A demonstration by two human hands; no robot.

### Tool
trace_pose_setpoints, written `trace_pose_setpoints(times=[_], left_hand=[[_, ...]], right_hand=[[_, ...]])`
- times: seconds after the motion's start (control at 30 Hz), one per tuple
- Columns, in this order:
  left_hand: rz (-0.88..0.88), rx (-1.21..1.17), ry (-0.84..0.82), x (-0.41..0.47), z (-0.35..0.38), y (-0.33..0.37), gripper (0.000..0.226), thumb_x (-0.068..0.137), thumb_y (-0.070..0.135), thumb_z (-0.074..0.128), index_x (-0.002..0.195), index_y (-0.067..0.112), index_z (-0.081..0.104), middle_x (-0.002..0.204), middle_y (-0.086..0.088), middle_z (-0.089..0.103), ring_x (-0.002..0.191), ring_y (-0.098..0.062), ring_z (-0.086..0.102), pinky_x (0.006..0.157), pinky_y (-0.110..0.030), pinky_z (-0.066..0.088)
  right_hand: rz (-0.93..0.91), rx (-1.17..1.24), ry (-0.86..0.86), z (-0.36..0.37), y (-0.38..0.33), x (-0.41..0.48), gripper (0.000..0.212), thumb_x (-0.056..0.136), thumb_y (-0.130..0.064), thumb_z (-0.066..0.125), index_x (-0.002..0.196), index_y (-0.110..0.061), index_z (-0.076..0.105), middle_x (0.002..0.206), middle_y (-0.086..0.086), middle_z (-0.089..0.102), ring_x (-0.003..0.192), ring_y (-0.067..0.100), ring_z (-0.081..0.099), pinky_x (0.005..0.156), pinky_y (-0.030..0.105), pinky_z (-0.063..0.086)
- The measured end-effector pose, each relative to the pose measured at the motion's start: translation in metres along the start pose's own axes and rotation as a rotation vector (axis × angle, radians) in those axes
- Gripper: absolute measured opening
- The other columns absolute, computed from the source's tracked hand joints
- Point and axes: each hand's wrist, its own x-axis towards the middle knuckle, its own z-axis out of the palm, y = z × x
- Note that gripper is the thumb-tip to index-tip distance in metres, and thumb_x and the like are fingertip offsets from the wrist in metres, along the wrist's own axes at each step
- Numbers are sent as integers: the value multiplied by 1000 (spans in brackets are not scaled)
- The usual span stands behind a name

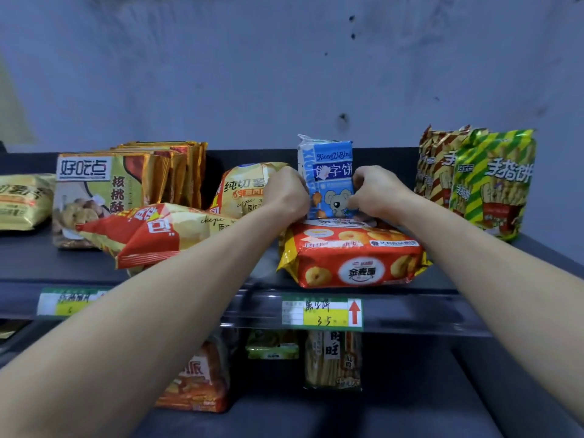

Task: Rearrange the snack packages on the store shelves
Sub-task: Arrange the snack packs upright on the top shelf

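Two hands clamp one upright blue biscuit packet [328, 172] from either side: the left hand [286, 192] curls round its left edge and the right hand [376, 192] pinches its right edge. The packet stands between the hands, its base on a red biscuit bag [350, 254] lying flat just beneath them on the shelf [63, 263]. Left of the left hand lie tipped crisp bags [148, 232]. Right of the right hand, apart from it, stand green-striped bags [496, 181].

Two grips: left grip [286, 192], right grip [377, 192]. One blue packet [331, 172]. Three chip bags [148, 232]. One red biscuit pack [354, 260]. One green fries bag [496, 184]. Two price tags [322, 312]. Three packs [333, 358] on the lower shelf [410, 415] — walnut packs [94, 191] uncountable.
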Motion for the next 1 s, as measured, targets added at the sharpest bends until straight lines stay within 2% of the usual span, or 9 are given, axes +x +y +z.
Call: trace_pose_setpoints(times=[0.07, 0.1, 0.23, 0.3, 0.4, 0.47, 0.57, 0.73, 1.0], left_hand=[[-19, 9, 10, 1, -2, -3, 10, 85, 4, 63, 94, 5, 67, 96, -6, 65, 87, -20, 63, 70, -33, 56], [-19, 23, 8, 0, -3, -3, 11, 85, 5, 63, 95, 5, 67, 96, -6, 65, 86, -18, 61, 64, -29, 54], [-33, 61, 16, -2, -3, -3, 12, 85, 6, 64, 96, 5, 68, 97, -6, 65, 80, -15, 54, 50, -20, 39], [-48, 64, 12, -4, -4, -3, 12, 85, 7, 64, 97, 5, 67, 96, -6, 65, 79, -15, 54, 49, -19, 38], [-42, 67, 42, -8, -8, -4, 13, 85, 7, 64, 97, 4, 68, 100, -8, 67, 84, -18, 58, 59, -25, 48], [-13, 58, 89, -12, -15, -2, 12, 86, 9, 63, 96, 5, 68, 100, -7, 67, 88, -20, 60, 68, -30, 52], [84, 35, 147, -25, -27, 3, 9, 87, 7, 60, 90, 6, 69, 94, -6, 68, 86, -20, 62, 72, -35, 54], [290, 37, 170, -68, -56, 9, 15, 87, 8, 59, 97, 9, 70, 103, -6, 69, 95, -21, 62, 82, -34, 53], [414, 70, 104, -154, -127, -33, 18, 85, 9, 58, 98, 13, 69, 99, -5, 70, 95, -22, 62, 81, -31, 48]], right_hand=[[30, 10, -45, 0, -4, -2, 11, 86, -2, 61, 93, -10, 56, 98, 7, 63, 63, 19, 64, 39, 22, 47], [40, 8, -63, -1, -6, -2, 10, 86, -2, 61, 92, -9, 57, 97, 8, 64, 59, 18, 62, 37, 21, 44], [42, -34, -96, -1, -7, -7, 13, 88, -8, 62, 101, -8, 61, 100, 8, 67, 57, 14, 57, 39, 21, 39], [35, -55, -98, -2, -7, -10, 17, 88, -10, 62, 105, -8, 61, 103, 8, 67, 57, 12, 55, 41, 21, 39], [11, -48, -65, -7, -9, -18, 23, 91, -15, 61, 112, -7, 60, 107, 8, 67, 68, 12, 57, 47, 21, 40], [-29, -42, 13, -11, -11, -26, 25, 93, -16, 59, 115, -6, 60, 114, 8, 64, 84, 13, 56, 50, 19, 40], [-135, -93, 124, -17, -21, -43, 23, 93, -13, 56, 114, -6, 63, 121, 7, 63, 94, 12, 53, 55, 15, 40], [-292, -267, 213, -16, -53, -83, 26, 92, -18, 57, 113, -9, 68, 118, 8, 66, 107, 23, 61, 90, 31, 48], [-383, -448, 196, 26, -110, -160, 19, 86, -20, 56, 95, -11, 70, 98, 14, 68, 94, 32, 60, 81, 38, 51]])
